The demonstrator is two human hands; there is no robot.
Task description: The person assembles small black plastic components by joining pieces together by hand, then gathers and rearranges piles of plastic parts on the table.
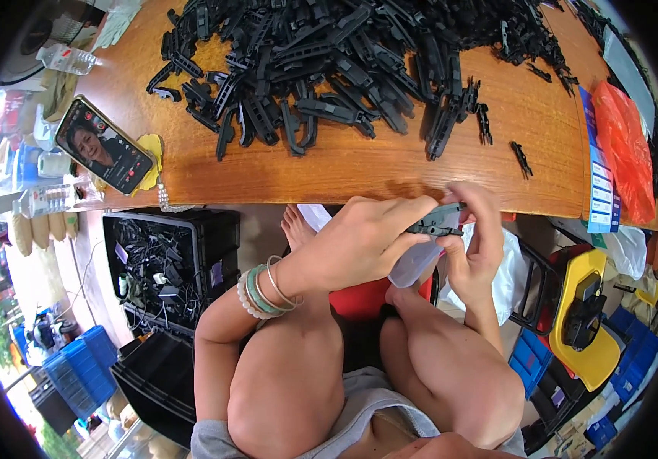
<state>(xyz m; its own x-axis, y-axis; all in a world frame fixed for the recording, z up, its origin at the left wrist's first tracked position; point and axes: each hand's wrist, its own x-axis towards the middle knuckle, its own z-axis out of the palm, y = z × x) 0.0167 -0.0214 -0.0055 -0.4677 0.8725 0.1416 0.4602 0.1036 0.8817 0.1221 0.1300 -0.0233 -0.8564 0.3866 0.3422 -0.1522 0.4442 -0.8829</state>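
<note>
L hand (pixel 363 237) and R hand (pixel 478 233) meet at the near edge of the wooden bench (pixel 268 182), both w/ fingers closed on 1 dark plastic clip-like part (pixel 437 228), held up btwn them over the gap by the lap. L fingers and thumb pinch its left portion; R thumb presses near its right end, w/ the R index finger curled round the top (exact contact there partly hidden). Just below hangs a translucent plastic piece (pixel 413 264); can't tell if either hand touches it. L wrist wears a green bangle (pixel 261 292) plus a white bead bracelet (pixel 249 297). On the bench, a big heap of black plastic parts (pixel 329 65) fills the far middle, w/ 1 small black part (pixel 521 159) lying apart to the right. A lit smartphone (pixel 105 145) sits tilted at the left on a yellow mat (pixel 151 159); a red plastic bag (pixel 625 149) is at the right end. Below the bench, left: a black crate (pixel 214 222) full of cables and small dark bits. Lower right: a yellow chair (pixel 587 359) w/ a black item on it.
</note>
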